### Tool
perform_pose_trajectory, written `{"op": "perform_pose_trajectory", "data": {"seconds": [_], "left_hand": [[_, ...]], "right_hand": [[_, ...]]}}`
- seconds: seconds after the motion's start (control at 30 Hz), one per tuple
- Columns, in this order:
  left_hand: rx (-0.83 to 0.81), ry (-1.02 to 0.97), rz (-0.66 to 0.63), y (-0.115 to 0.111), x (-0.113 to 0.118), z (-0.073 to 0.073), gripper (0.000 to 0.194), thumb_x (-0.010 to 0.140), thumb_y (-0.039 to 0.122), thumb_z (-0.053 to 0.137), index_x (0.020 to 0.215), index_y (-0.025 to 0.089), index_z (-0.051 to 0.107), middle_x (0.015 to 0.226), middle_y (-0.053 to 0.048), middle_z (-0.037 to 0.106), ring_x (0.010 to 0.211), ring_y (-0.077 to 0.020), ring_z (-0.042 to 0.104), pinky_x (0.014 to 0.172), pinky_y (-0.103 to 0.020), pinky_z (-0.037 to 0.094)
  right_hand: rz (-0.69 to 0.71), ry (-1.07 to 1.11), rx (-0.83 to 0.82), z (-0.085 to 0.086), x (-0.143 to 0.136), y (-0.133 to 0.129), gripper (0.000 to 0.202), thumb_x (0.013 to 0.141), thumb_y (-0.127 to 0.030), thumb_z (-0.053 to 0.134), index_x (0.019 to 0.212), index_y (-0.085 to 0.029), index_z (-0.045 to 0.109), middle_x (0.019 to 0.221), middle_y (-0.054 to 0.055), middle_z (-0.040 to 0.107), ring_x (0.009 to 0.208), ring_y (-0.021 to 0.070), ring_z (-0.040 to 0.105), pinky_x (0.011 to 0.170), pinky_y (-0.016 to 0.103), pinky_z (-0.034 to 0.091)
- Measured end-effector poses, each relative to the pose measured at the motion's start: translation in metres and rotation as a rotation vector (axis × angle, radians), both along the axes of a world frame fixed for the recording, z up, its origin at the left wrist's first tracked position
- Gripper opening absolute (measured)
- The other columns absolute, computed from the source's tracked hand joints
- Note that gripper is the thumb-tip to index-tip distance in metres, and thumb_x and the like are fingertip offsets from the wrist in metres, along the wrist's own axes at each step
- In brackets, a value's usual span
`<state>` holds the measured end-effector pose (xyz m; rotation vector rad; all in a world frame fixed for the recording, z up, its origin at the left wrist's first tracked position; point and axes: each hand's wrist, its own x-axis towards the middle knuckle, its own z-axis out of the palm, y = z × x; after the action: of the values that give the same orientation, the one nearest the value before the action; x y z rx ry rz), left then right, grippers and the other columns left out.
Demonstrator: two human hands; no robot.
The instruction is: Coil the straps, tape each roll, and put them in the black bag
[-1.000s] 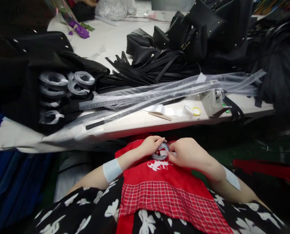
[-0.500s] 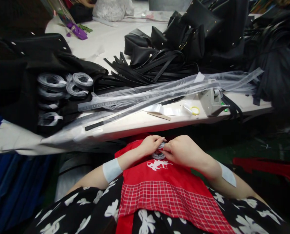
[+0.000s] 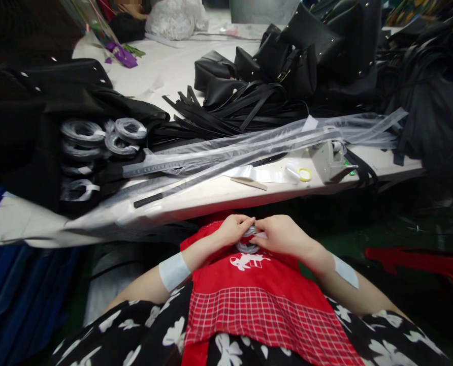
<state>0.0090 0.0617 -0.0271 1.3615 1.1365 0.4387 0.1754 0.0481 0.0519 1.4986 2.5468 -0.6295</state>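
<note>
Close above my lap, over the red apron (image 3: 245,274), my left hand (image 3: 234,229) and my right hand (image 3: 282,235) meet at a small coil of plastic-sleeved strap (image 3: 248,248). My left fingers are closed on the coil's upper left side. The right thumb and fingers pinch it from the right, with a whitish strip end showing beside them. Part of the coil is hidden behind the fingers. On the table at left, several similar coils (image 3: 130,129) lie stacked, with white bands round them.
On the white table (image 3: 211,201) lie long clear-sleeved straps (image 3: 226,152), a tape dispenser (image 3: 328,157), a yellow ring (image 3: 304,174) and a flat tan strip (image 3: 248,183). Black straps (image 3: 230,112) and black bags (image 3: 298,66) are heaped behind. Another person's hand (image 3: 131,9) shows at the far edge.
My right hand has shifted slightly, its fingers now nearer my left fingertips at the top of the coil. A whitish strip end shows more at the right fingers. The coil remains in both hands.
</note>
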Motion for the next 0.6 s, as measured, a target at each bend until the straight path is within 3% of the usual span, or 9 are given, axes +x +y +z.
{"op": "perform_pose_trajectory", "data": {"seconds": [0.13,0.27,0.4,0.5,0.6], "left_hand": [[0.12,-0.059,-0.091,0.001,-0.002,0.01,0.044,0.09,0.044,0.045,0.087,0.011,0.074,0.083,-0.007,0.071,0.074,-0.0172,0.06,0.068,-0.025,0.045],[0.244,-0.034,-0.207,-0.003,0.0,0.018,0.038,0.09,0.039,0.046,0.077,0.014,0.071,0.078,-0.005,0.068,0.076,-0.017,0.059,0.075,-0.026,0.046],[0.269,-0.041,-0.183,-0.008,0.002,0.024,0.032,0.089,0.038,0.051,0.078,0.015,0.072,0.079,-0.005,0.069,0.077,-0.0172,0.061,0.077,-0.026,0.046],[0.266,-0.07,-0.166,-0.012,0.004,0.032,0.03,0.089,0.037,0.052,0.079,0.017,0.072,0.083,-0.005,0.071,0.079,-0.0178,0.062,0.079,-0.026,0.047],[0.261,-0.062,-0.155,-0.014,0.006,0.035,0.031,0.089,0.041,0.052,0.086,0.02,0.074,0.088,-0.005,0.072,0.084,-0.02,0.063,0.083,-0.028,0.048]], "right_hand": [[-0.121,0.283,-0.104,0.003,0.022,0.0,0.02,0.089,-0.032,0.057,0.08,-0.021,0.07,0.073,0.0,0.071,0.063,0.0128,0.062,0.058,0.022,0.036],[-0.313,0.444,-0.117,-0.013,0.028,-0.002,0.019,0.088,-0.03,0.057,0.081,-0.018,0.071,0.072,0.001,0.07,0.062,0.0122,0.06,0.057,0.021,0.038],[-0.445,0.597,-0.202,-0.038,0.032,0.0,0.026,0.085,-0.038,0.062,0.075,-0.015,0.068,0.065,0.001,0.067,0.058,0.012,0.057,0.053,0.021,0.038],[-0.579,0.658,-0.351,-0.048,0.032,0.001,0.04,0.09,-0.047,0.051,0.07,-0.014,0.065,0.059,0.0,0.061,0.054,0.0114,0.052,0.051,0.021,0.037],[-0.653,0.741,-0.523,-0.055,0.025,0.001,0.039,0.093,-0.036,0.044,0.069,-0.014,0.066,0.061,0.0,0.061,0.057,0.0113,0.052,0.056,0.021,0.041]]}}
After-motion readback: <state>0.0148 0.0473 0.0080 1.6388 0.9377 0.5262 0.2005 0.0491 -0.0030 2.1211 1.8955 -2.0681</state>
